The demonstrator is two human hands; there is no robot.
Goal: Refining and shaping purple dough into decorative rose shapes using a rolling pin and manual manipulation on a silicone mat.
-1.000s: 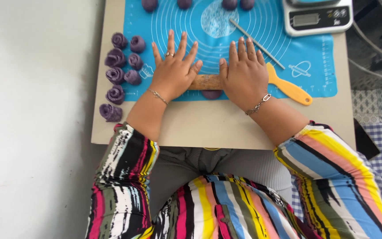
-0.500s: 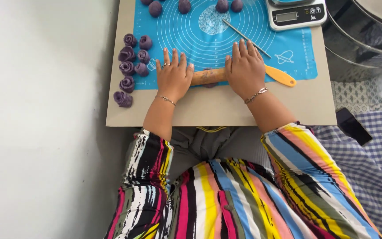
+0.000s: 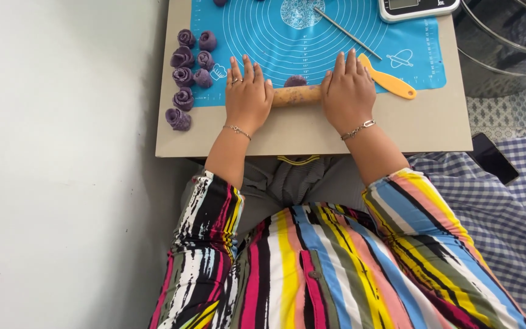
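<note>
A wooden rolling pin [image 3: 296, 95] lies across the near edge of a blue silicone mat [image 3: 312, 42]. My left hand [image 3: 248, 97] rests flat on its left end, fingers spread. My right hand [image 3: 348, 91] presses flat on its right end. A small purple piece of dough [image 3: 295, 81] shows just beyond the pin, between my hands. Both wrists wear thin bracelets.
Several purple rose-shaped dough pieces [image 3: 185, 76] sit at the mat's left edge on the beige board [image 3: 421, 125]. An orange scraper [image 3: 391, 82] and a thin metal rod [image 3: 348, 33] lie right of my hands. A kitchen scale [image 3: 418, 7] stands at the back right, and metal bowls [image 3: 506, 42] beyond the board.
The rolling pin and both hands have come back toward me over the dough. The view has shifted so the board sits higher and further right.
</note>
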